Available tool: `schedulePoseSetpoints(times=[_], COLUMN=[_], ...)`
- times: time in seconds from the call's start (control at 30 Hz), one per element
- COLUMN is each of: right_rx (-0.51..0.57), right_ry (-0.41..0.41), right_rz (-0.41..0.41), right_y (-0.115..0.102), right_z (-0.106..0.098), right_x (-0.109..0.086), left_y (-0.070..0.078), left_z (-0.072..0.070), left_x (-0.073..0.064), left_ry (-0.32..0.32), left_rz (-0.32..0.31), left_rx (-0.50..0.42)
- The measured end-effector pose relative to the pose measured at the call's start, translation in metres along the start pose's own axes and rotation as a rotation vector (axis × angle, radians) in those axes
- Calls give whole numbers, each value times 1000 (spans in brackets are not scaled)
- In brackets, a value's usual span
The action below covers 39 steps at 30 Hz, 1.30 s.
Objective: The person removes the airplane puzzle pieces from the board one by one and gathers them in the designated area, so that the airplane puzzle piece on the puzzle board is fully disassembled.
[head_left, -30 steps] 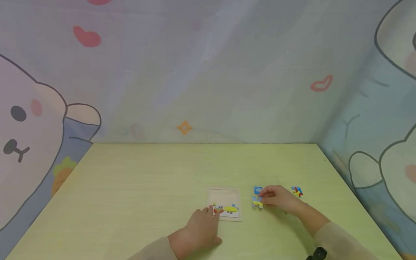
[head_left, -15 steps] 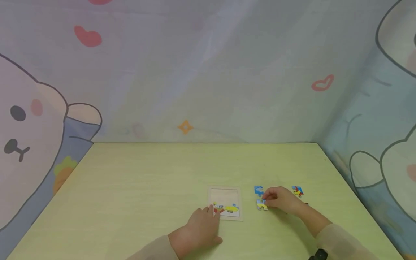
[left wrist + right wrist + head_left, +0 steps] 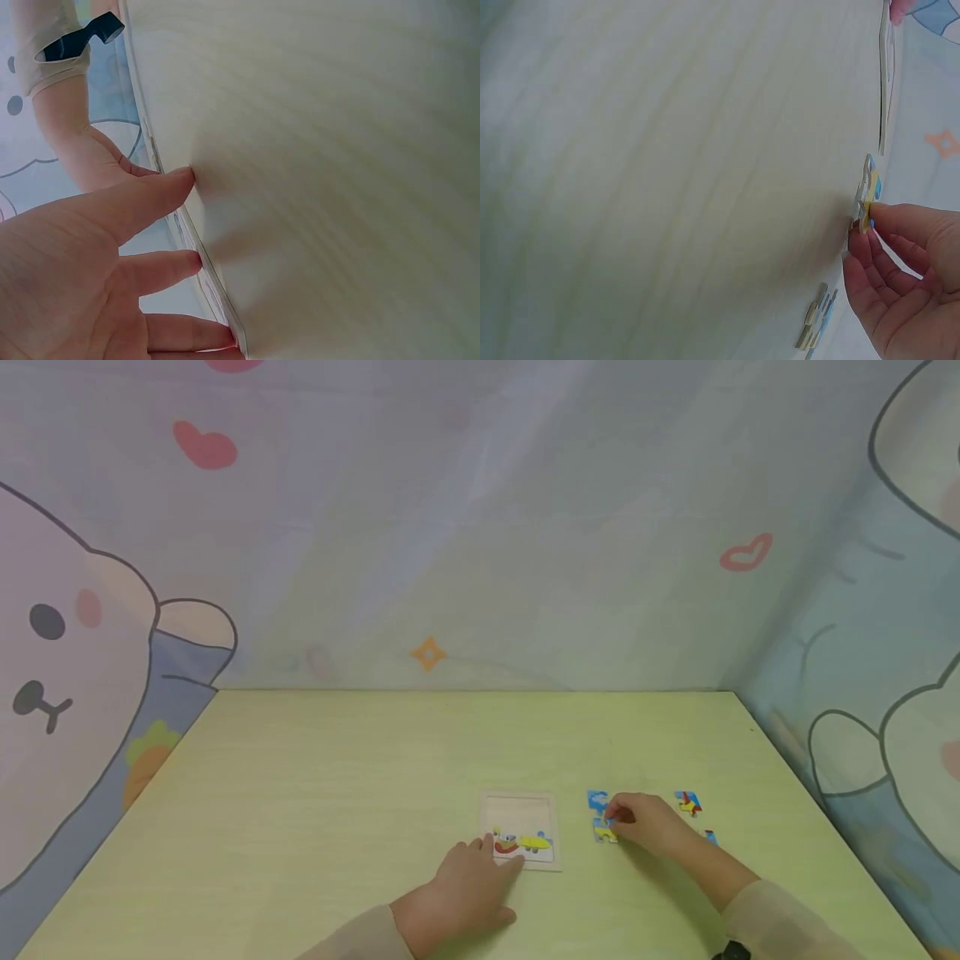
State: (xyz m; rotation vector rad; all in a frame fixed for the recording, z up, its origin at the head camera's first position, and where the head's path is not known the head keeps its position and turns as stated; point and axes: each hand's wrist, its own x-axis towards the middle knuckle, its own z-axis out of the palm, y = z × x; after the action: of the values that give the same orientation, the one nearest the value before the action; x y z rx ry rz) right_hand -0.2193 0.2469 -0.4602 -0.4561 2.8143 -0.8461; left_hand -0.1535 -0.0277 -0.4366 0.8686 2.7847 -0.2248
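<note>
My right hand (image 3: 651,825) pinches a blue-and-yellow jigsaw piece (image 3: 604,831) between thumb and fingers. In the right wrist view that same piece (image 3: 868,191) stands out from the fingertips, seen nearly edge-on. Just behind it lies a blue-and-white jigsaw piece (image 3: 597,801). My left hand (image 3: 467,883) rests at the lower left of a shallow wooden puzzle tray (image 3: 557,822), its fingers extended and touching the rim. Along the tray's bottom sit pieces with a red and yellow picture (image 3: 523,843); the fingers cover part of the left one. The tray's upper part shows bare wood.
Two more jigsaw pieces lie to the right: a blue, red and yellow one (image 3: 687,802), and a blue one (image 3: 710,837) partly hidden by the right forearm. All lie on a pale yellow table (image 3: 337,777), with a printed cloth (image 3: 480,527) hanging behind it.
The right hand has shifted slightly rightward with its jigsaw piece, uncovering more of the blue-and-white one. One left finger has slid rightward along the tray's near edge. The tray has hardly moved.
</note>
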Motion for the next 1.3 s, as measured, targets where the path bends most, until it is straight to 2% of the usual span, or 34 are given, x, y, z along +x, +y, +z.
schedulePoseSetpoints(times=[0.27, 0.5, 0.67, 0.77, 0.87, 1.13, 1.23, 1.3], right_rx=[-32, -18, 12, 30, 25, -106, -55, -4], right_ry=[-1, 2, 47, 79, 70, 30, 26, 65], right_rz=[-37, -2, 19, -12, -47, -116, -109, -95], right_y=[0, 0, -6, -9, -12, -14, -18, -20], right_z=[2, 1, -3, -3, 0, 11, 5, -3], right_x=[1, 2, 3, 5, 4, -2, -2, -1], left_y=[1, 1, 3, 3, 4, 4, 4, 4], left_z=[0, -1, 0, 1, 1, 2, 2, 2], left_x=[1, 3, 5, 5, 6, 7, 7, 8], left_ry=[2, -6, -28, -27, -20, -24, -33, -31], left_rz=[-4, -10, -17, -20, -20, -20, -21, -18], left_rx=[1, -8, -19, -17, -6, -3, 0, -3])
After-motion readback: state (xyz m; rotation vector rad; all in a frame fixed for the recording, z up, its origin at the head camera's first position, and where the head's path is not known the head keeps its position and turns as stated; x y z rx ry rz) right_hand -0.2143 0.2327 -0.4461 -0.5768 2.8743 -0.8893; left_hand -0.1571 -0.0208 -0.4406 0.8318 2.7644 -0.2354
